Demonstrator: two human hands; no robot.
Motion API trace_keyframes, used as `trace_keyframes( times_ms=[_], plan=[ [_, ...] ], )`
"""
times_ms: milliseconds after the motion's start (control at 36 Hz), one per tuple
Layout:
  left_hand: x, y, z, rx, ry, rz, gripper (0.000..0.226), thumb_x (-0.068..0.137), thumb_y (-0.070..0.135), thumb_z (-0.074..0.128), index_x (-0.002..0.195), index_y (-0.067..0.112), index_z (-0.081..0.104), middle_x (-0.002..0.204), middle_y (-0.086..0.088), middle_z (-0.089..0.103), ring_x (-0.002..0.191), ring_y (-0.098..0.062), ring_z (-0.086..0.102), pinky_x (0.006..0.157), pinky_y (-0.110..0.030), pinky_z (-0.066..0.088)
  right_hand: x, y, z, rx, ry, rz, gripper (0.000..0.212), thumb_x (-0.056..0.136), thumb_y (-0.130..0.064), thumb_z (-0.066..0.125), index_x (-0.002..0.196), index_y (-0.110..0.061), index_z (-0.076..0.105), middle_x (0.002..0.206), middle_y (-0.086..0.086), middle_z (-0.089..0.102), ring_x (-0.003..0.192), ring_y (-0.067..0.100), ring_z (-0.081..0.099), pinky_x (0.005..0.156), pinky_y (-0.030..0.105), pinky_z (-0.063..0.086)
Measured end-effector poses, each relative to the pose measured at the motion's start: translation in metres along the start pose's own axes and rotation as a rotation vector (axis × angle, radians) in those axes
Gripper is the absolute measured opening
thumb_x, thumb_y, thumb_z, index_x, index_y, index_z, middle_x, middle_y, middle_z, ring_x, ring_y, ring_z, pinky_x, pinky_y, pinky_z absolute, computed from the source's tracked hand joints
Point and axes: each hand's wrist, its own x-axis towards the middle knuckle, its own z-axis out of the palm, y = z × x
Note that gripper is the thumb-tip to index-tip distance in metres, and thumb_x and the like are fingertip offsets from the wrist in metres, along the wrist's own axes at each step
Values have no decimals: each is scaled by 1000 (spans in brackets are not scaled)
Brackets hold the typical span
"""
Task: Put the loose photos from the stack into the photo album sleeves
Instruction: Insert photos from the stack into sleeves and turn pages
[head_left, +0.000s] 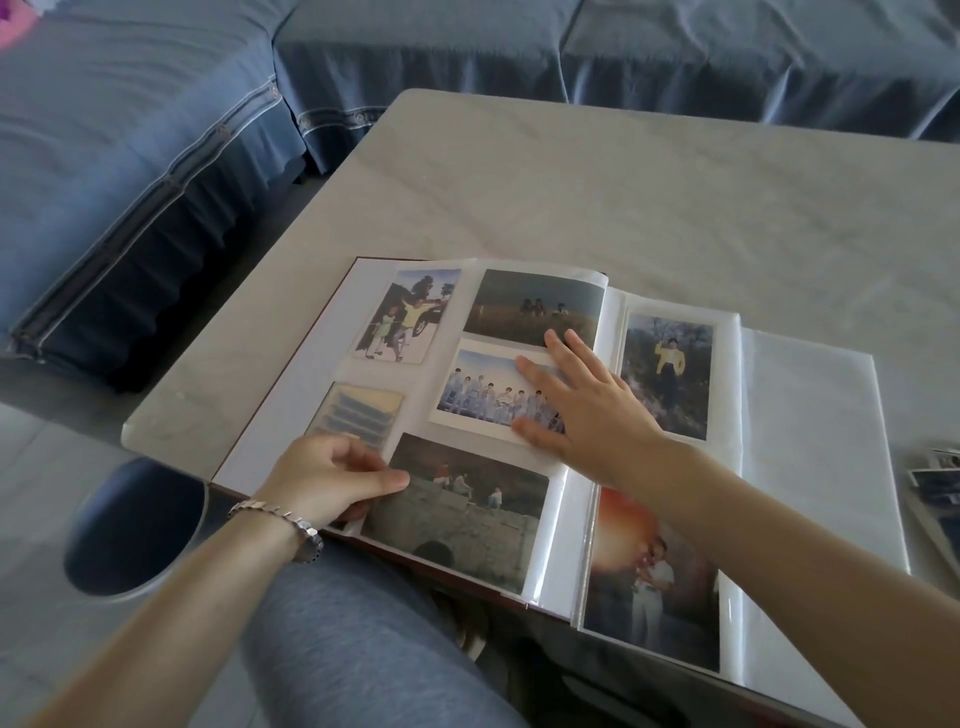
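An open photo album (322, 358) lies on the near part of a pale table (623, 197), its front edge overhanging my lap. My right hand (582, 410) lies flat with straight fingers on a white-bordered group photo (483, 395) in the middle of the left page. My left hand (327, 480) pinches the left edge of the dark landscape photo (462, 514) at the page's bottom. Other photos fill sleeves around them. The loose photo stack (935, 493) sits at the right frame edge, partly cut off.
A blue-covered sofa (156, 156) runs along the left and back of the table. A round dark stool (135, 530) stands at my left below the table corner. My grey-clad knee (363, 639) is under the album's front edge.
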Motion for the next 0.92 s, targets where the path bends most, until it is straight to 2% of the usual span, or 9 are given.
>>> trace_keyframes(
  times_ms=[83, 250, 389, 528, 694, 806, 917],
  plan=[
    [0, -2, 1, -31, 4, -21, 22, 66, 19, 83, 72, 7, 66, 48, 1, 63, 37, -4, 54, 39, -13, 42, 0, 0, 1, -1, 10, -6, 73, 86, -67, 22, 148, -36, 0, 157, -4, -15, 142, 18, -19, 111, 38, -1],
    [0, -5, 1, -5, 28, -38, 26, 64, 26, 84, 70, 7, 67, 52, -3, 66, 40, -6, 57, 42, -15, 45, 0, 0, 1, 3, 3, 2, 73, 86, -67, 22, 148, -36, 0, 156, -4, -15, 142, 18, -20, 112, 40, 0],
    [-1, -1, 3, 44, 36, -25, 26, 66, 26, 83, 68, 6, 65, 45, -2, 62, 36, -6, 53, 42, -16, 43, -1, 0, 0, 4, 0, 0, 72, 87, -67, 23, 148, -36, -1, 156, -4, -15, 142, 18, -20, 113, 41, 1],
    [-7, 2, 8, 118, 101, 104, 22, 66, 20, 83, 60, 9, 65, 41, 3, 58, 42, -11, 54, 53, -24, 41, -1, 0, 1, 17, 5, 0, 72, 88, -67, 24, 148, -36, 0, 156, -4, -15, 142, 17, -20, 113, 40, 0],
    [-18, 2, 13, 245, 226, 301, 18, 66, 20, 83, 59, 19, 66, 60, 10, 65, 61, -5, 60, 56, -17, 42, 0, 0, 2, 6, 11, 2, 73, 86, -68, 22, 148, -36, 0, 157, -3, -15, 142, 19, -20, 112, 39, -1],
    [-23, -3, 15, 313, 294, 406, 14, 69, 20, 81, 67, 14, 68, 64, 10, 63, 63, -2, 58, 58, -13, 40, 1, 1, 3, -12, 9, 2, 72, 87, -67, 21, 148, -35, -1, 157, -3, -15, 142, 19, -19, 113, 40, 0],
    [-25, -2, 15, 327, 332, 428, 15, 68, 18, 82, 66, 13, 68, 60, 12, 58, 61, -2, 57, 58, -17, 43, 2, 2, 5, -16, 24, -5, 73, 86, -68, 20, 148, -35, -1, 157, -3, -15, 142, 20, -18, 112, 38, -2]
  ],
)
